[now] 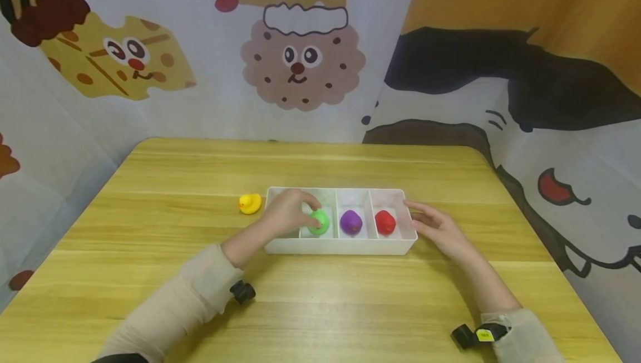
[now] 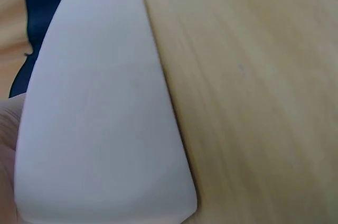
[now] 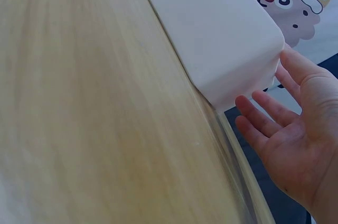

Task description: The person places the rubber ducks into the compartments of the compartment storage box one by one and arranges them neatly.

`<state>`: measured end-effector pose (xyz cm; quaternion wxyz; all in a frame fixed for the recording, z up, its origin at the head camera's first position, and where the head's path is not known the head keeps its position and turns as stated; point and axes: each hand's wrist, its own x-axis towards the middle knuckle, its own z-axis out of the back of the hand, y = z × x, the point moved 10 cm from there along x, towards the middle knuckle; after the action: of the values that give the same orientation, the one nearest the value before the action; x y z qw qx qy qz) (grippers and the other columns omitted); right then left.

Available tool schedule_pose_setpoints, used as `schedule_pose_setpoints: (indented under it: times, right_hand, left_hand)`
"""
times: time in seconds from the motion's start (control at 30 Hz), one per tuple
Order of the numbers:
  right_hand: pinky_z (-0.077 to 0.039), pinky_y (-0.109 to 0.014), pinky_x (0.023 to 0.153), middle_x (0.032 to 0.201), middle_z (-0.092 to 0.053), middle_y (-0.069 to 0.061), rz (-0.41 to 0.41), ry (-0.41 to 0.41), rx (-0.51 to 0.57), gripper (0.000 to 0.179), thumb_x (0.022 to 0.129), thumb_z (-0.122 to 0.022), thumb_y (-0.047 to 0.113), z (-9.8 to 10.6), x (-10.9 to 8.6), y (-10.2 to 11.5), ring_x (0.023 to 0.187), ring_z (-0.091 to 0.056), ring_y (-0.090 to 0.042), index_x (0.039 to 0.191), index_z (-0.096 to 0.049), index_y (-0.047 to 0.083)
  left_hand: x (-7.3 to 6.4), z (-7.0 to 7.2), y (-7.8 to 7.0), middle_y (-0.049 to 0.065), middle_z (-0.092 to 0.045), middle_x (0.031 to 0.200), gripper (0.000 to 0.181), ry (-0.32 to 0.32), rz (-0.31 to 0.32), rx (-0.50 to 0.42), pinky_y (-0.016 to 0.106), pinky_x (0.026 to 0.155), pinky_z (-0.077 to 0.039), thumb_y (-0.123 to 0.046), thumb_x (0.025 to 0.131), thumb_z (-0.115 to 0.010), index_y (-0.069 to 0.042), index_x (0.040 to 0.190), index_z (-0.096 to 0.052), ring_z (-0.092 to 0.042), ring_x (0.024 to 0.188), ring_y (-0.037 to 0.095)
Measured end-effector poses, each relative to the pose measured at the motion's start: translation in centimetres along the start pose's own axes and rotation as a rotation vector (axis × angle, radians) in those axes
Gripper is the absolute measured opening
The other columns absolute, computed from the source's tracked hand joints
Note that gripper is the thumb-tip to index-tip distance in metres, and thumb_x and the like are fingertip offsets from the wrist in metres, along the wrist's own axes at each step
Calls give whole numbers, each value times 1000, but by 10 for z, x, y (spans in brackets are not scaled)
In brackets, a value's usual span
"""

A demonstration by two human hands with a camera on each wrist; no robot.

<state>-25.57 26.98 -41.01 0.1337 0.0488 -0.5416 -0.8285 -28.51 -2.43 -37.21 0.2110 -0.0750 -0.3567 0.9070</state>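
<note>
A white divided box stands on the table, its front wall filling much of the left wrist view. Reaching over its left part, my left hand holds a small green rubber duck between thumb and fingers, inside the second compartment from the left. That hand hides most of the leftmost compartment. A purple duck lies in the third compartment and a red duck in the rightmost. My right hand touches the box's right end with loosely extended fingers.
A yellow rubber duck sits on the wooden table, just left of the box. Behind the table hangs a curtain with cartoon prints. Each wrist wears a small black camera.
</note>
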Motion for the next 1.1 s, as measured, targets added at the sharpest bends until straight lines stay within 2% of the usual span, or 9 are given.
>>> schedule_pose_setpoints:
  times: [0.2,0.3,0.37,0.43,0.5,0.6,0.73,0.97,1.1]
  right_hand:
    - [-43,-19,89,138,-47,-22,4,4,8,49,96,-60,17,0,1,1,115,-53,-9,141,-45,3]
    - [-44,-20,89,138,-47,-22,9,6,12,49,96,-60,16,0,1,1,114,-53,-7,141,-45,2]
    - [-44,-20,89,139,-46,-22,11,8,13,49,96,-60,16,-1,1,1,114,-53,-7,141,-45,2]
    - [-44,-20,89,139,-46,-22,9,7,13,49,96,-60,16,-1,1,1,114,-53,-7,141,-45,3]
    - [-44,-20,89,138,-47,-22,6,6,13,49,96,-60,16,-1,1,1,114,-53,-7,141,-45,3]
    - [-44,-20,88,138,-47,-22,6,2,12,49,96,-61,16,0,0,1,113,-54,-6,141,-45,3]
    - [-44,-20,89,137,-47,-23,7,1,19,49,96,-60,16,0,0,1,112,-54,-5,140,-46,2]
    - [-44,-20,88,137,-48,-23,8,0,24,49,96,-60,15,0,0,1,112,-54,-5,140,-45,2]
    - [-44,-20,88,137,-47,-22,2,1,16,49,96,-60,16,0,0,0,112,-54,-6,141,-45,3]
  left_hand:
    - [-8,15,-5,0,-69,105,33,-65,-58,-70,41,92,-46,-18,76,-83,-6,105,-72,-60,107,24]
    - [-14,24,-6,2,-69,106,33,-104,-89,-94,38,78,-51,-18,77,-82,-5,105,-72,-62,76,21]
    - [-18,29,-4,3,-69,107,33,-128,-98,-115,33,62,-50,-18,77,-82,-5,106,-72,-52,55,18]
    - [-22,35,-1,3,-69,108,34,-148,-99,-134,30,50,-43,-18,77,-82,-5,106,-72,-38,44,16]
    - [-26,40,1,3,-68,109,33,-172,-109,-143,28,44,-38,-18,77,-82,-6,106,-73,-37,45,13]
    - [-31,49,5,0,-69,108,32,-204,-116,-149,27,44,-37,-19,78,-81,-7,106,-73,-41,49,15]
    - [-36,59,15,-1,-68,107,32,-234,-93,-168,27,42,-36,-20,79,-80,-7,107,-73,-43,51,17]
    - [-44,77,32,5,-68,108,32,-300,-43,-207,24,40,-32,-17,78,-81,-5,107,-72,-38,47,14]
    - [-48,85,43,10,-68,105,34,-312,-12,-223,24,40,-31,-18,79,-81,-4,108,-71,-37,46,13]
